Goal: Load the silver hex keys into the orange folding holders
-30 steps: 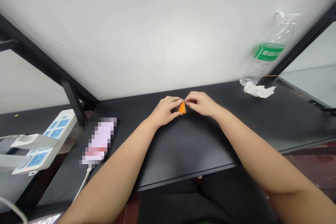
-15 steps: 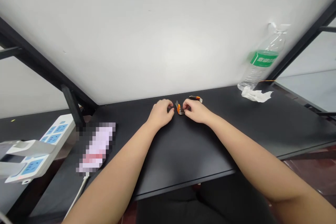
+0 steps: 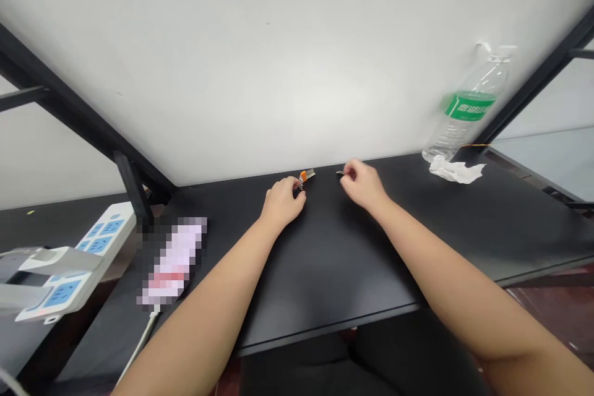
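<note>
Hex keys (image 3: 310, 172) in an orange holder (image 3: 304, 176) sit, in the head view, near the back edge of the black desk (image 3: 320, 272), close to the pale wall (image 3: 297, 62), with their straight shafts pointing right. The left hand (image 3: 283, 202) is just beside them, its fingers curled and its thumb a little apart; the bent ends of the keys come at its fingertips, and whether it grips them cannot be told. To the right, with bare desk between, the right hand (image 3: 364, 185) has its thumb and forefinger drawn together. A thin piece (image 3: 340, 173) shows past its fingertips on the left; most of it is hidden, so whether the fingers hold it cannot be told. Further right, a clear bottle (image 3: 466, 105) with a green label stands near the wall, a crumpled tissue (image 3: 457, 170) before its base. On the left lie a pixelated phone (image 3: 174, 263) with a white cable (image 3: 139, 346) and, beyond it, a white power strip (image 3: 106, 229) with blue sockets.
</note>
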`<action>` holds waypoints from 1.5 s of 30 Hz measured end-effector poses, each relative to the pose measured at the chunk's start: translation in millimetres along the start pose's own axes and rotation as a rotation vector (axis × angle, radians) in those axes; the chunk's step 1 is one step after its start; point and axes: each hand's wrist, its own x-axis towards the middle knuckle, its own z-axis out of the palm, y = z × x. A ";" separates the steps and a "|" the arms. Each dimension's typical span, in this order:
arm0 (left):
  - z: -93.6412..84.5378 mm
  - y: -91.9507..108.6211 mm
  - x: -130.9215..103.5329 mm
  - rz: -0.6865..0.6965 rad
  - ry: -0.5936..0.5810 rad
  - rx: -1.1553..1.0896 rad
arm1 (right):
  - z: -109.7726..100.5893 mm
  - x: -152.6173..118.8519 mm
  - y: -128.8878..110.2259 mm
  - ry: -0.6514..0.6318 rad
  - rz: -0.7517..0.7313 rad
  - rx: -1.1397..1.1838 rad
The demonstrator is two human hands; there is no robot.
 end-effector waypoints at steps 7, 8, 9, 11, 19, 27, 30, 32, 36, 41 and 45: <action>-2.6 5.0 -2.9 0.066 -0.063 0.058 | -6.9 17.6 42.7 -0.134 0.098 -0.314; -3.0 5.6 -3.0 0.072 -0.075 0.077 | -3.4 17.6 42.7 -0.166 0.094 -0.319; -3.4 6.0 -3.0 0.075 -0.094 0.105 | 0.2 17.2 41.1 -0.182 0.086 -0.314; -4.5 6.0 -2.8 0.072 -0.141 0.177 | 6.7 15.8 35.2 -0.191 0.067 -0.292; -10.3 -2.4 -0.4 -0.003 -0.147 0.264 | 22.1 10.0 22.7 -0.226 -0.042 -0.260; -4.1 -3.2 -0.3 0.041 -0.037 0.271 | 29.7 17.0 28.4 -0.197 -0.067 -0.240; -0.8 -3.2 -0.8 0.063 -0.053 0.268 | 30.0 18.7 31.3 -0.196 -0.071 -0.214; 0.2 -3.0 -1.1 0.071 -0.070 0.267 | 30.4 19.8 32.3 -0.189 -0.074 -0.204; 0.1 -1.5 -1.5 0.085 -0.091 0.251 | 32.5 21.0 31.3 -0.166 -0.059 -0.230; -0.8 0.5 -1.5 0.078 -0.095 0.235 | 35.3 18.6 29.4 -0.147 -0.050 -0.278; -1.8 1.3 -2.6 0.080 -0.088 0.230 | 36.9 15.8 29.7 -0.145 -0.073 -0.286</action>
